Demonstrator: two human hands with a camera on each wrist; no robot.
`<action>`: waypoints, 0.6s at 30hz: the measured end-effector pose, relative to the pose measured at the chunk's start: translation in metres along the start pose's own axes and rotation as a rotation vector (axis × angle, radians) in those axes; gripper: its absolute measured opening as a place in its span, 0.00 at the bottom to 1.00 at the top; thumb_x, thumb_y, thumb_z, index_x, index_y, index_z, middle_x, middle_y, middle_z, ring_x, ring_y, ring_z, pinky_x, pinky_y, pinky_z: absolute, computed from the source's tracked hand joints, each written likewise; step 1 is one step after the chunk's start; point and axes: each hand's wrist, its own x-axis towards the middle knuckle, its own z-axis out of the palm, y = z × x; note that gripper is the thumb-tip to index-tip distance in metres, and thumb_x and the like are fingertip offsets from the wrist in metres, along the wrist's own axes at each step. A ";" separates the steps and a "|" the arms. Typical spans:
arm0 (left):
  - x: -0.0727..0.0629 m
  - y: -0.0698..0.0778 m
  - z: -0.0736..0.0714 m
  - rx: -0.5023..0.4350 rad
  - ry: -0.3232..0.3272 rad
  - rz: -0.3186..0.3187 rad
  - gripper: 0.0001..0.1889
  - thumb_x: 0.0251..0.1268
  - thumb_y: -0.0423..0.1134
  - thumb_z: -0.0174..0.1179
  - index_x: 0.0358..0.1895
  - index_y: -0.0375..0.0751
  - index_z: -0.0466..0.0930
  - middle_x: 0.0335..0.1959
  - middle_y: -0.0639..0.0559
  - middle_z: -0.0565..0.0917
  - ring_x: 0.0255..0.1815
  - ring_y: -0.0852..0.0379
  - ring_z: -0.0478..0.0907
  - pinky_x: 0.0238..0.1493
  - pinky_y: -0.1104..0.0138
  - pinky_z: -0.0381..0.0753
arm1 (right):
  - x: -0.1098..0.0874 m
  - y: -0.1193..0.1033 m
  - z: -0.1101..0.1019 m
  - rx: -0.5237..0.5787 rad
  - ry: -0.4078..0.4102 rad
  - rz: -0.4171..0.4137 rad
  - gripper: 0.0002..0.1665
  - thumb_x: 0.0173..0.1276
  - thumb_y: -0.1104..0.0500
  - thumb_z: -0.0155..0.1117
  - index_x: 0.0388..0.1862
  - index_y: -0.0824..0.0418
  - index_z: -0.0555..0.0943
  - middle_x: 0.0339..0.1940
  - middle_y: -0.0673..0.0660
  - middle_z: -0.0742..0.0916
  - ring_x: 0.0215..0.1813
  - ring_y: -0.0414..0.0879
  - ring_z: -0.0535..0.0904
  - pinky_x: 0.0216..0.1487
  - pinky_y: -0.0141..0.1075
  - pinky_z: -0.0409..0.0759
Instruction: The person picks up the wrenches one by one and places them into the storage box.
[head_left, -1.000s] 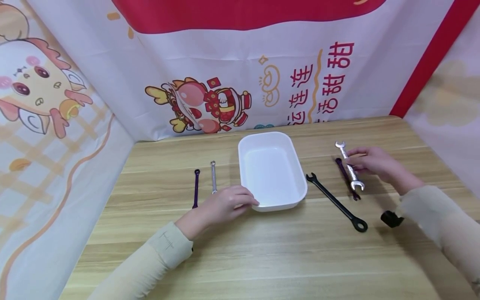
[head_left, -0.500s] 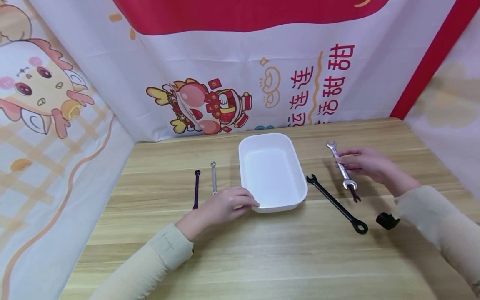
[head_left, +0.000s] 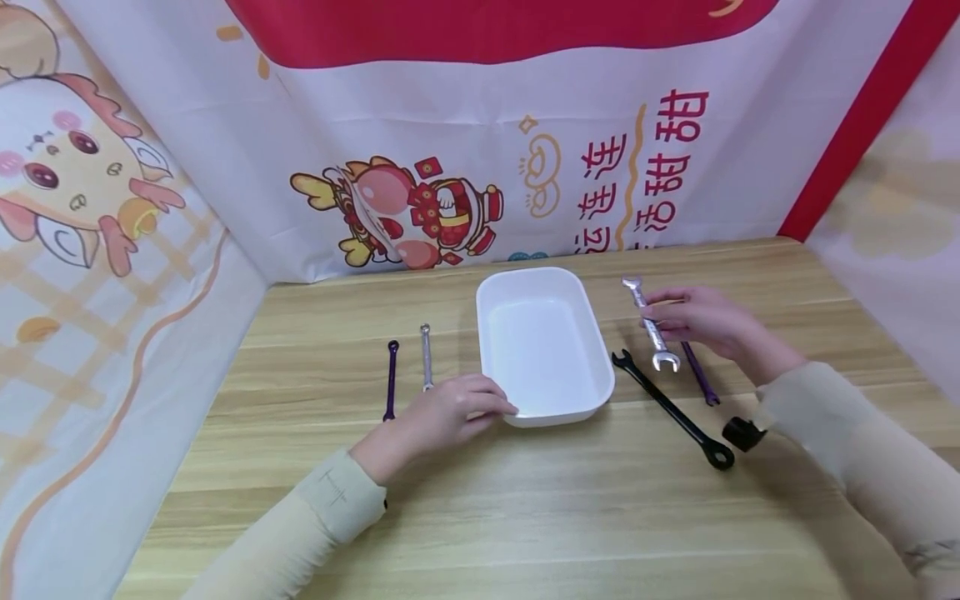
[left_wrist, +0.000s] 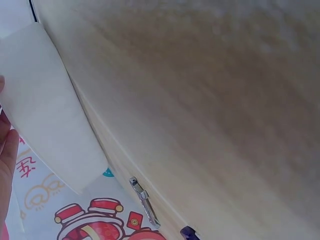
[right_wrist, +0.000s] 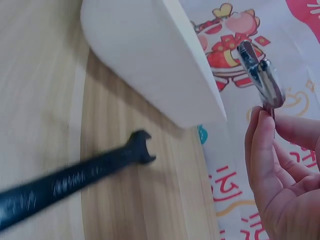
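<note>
My right hand (head_left: 705,321) pinches a silver open-end wrench (head_left: 651,325) between thumb and fingers, held tilted above the table to the right of a white tray (head_left: 551,417). In the right wrist view the wrench (right_wrist: 262,75) rises end-on from the fingertips. My left hand (head_left: 453,408) holds the tray's near left corner at the rim; in the left wrist view only part of this hand (left_wrist: 6,155) shows, against the tray wall (left_wrist: 50,105). Below my right hand lies a purple wrench (head_left: 699,373), partly hidden. A black combination wrench (head_left: 671,408) rests between it and the tray.
Left of the tray lie a small silver wrench (head_left: 427,354) and another purple wrench (head_left: 392,379), its near end close to my left wrist. A black piece (head_left: 742,433) is at my right cuff. Printed cloth (head_left: 450,108) hangs behind the wooden table (head_left: 480,525).
My right hand has carried the silver wrench left toward the tray, uncovering less of the purple wrench's far end. My left hand and the tray have stayed in place.
</note>
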 end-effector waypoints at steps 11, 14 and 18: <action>0.001 0.001 -0.001 -0.006 -0.011 -0.018 0.11 0.64 0.29 0.71 0.48 0.43 0.90 0.46 0.54 0.88 0.51 0.59 0.83 0.58 0.72 0.80 | 0.018 -0.009 0.033 0.042 -0.022 -0.031 0.29 0.77 0.62 0.62 0.69 0.78 0.67 0.41 0.52 0.88 0.43 0.43 0.86 0.48 0.33 0.86; 0.001 0.000 -0.001 -0.004 -0.006 -0.011 0.11 0.64 0.29 0.71 0.48 0.43 0.90 0.46 0.54 0.88 0.51 0.59 0.83 0.58 0.72 0.80 | 0.021 -0.014 0.043 0.054 -0.039 -0.051 0.29 0.77 0.62 0.62 0.69 0.78 0.68 0.40 0.51 0.88 0.42 0.41 0.86 0.47 0.33 0.87; 0.000 -0.001 0.000 -0.014 -0.002 -0.007 0.11 0.64 0.28 0.70 0.48 0.43 0.90 0.46 0.54 0.88 0.51 0.60 0.83 0.58 0.72 0.80 | 0.025 -0.020 0.054 0.074 -0.050 -0.050 0.29 0.77 0.63 0.61 0.69 0.78 0.68 0.38 0.50 0.89 0.41 0.40 0.86 0.47 0.33 0.87</action>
